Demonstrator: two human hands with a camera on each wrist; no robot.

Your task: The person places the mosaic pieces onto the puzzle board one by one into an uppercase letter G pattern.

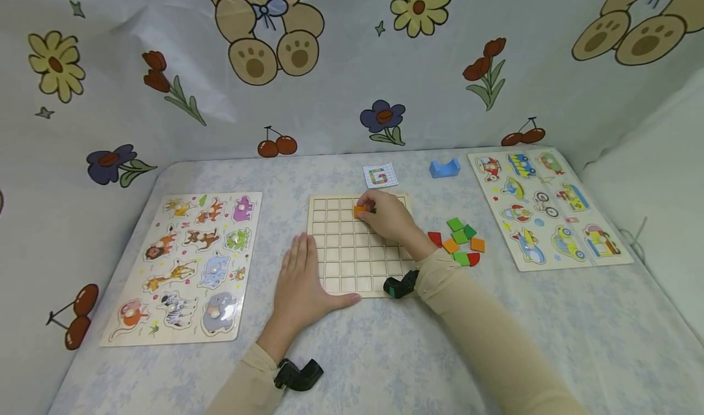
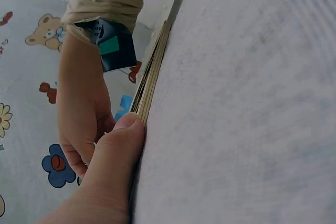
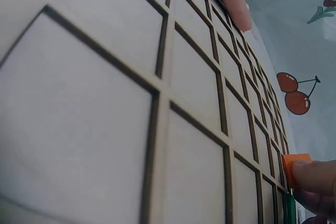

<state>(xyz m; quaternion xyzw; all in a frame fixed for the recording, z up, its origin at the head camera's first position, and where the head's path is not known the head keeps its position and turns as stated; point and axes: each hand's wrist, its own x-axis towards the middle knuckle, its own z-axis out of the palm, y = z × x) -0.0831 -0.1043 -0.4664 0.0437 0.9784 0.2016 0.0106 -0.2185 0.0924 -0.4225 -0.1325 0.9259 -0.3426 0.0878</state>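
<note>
A wooden grid board (image 1: 343, 253) lies mid-table. Near its top row my right hand (image 1: 392, 219) pinches an orange square tile (image 1: 359, 212) between thumb and fingertips; the right wrist view also shows this orange tile (image 3: 295, 165) at the grid's far edge. A green tile (image 3: 290, 208) sits right beside it, partly hidden by the fingers. My left hand (image 1: 302, 283) rests at the board's lower left corner, fingers straight along the left side and thumb along the near edge. In the left wrist view the thumb touches the board's edge (image 2: 152, 72).
Loose green, orange and red tiles (image 1: 459, 236) lie right of the board. Behind it are a pattern card (image 1: 380, 175) with a coloured G and a blue holder (image 1: 444, 168). An animal puzzle (image 1: 211, 297) lies left, a vehicle puzzle (image 1: 550, 219) right.
</note>
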